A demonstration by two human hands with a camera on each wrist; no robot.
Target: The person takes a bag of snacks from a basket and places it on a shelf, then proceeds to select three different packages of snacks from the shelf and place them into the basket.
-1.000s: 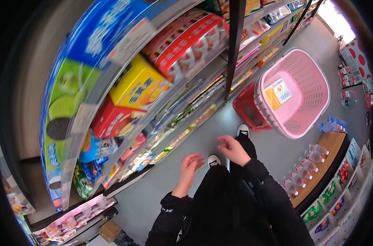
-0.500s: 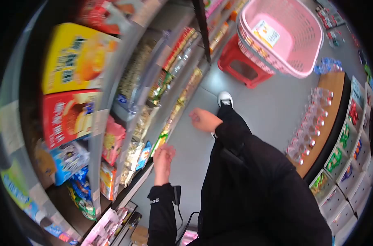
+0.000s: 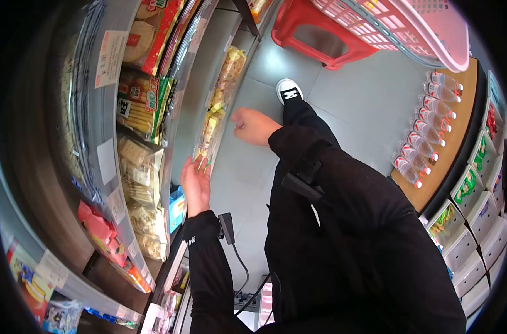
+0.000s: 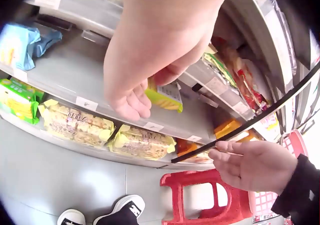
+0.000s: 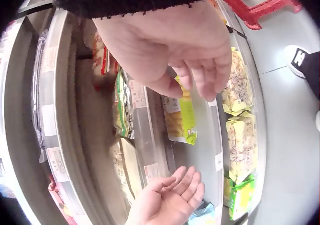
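**Fig.** Left hand (image 3: 196, 183): grip wide, fingers relaxed, holding nothing, at the front edge of the grey shelf (image 4: 65, 80). Right hand (image 3: 253, 125): grip loosely bent, holding nothing, just off the shelf front. The yellow-green packet (image 5: 181, 116) lies on the shelf, untouched. Biscuit packs (image 4: 75, 127) line the tier beneath the shelf. A red stool (image 3: 314, 33) stands beside the shelf's far end.

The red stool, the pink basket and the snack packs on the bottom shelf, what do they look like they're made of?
Red stool: probably moulded plastic; glossy, one piece with cut-out openings.
Pink basket: plastic lattice, a regular grid of holes.
Snack packs: thin clear film with yellow ends, it seems; the contents show through.
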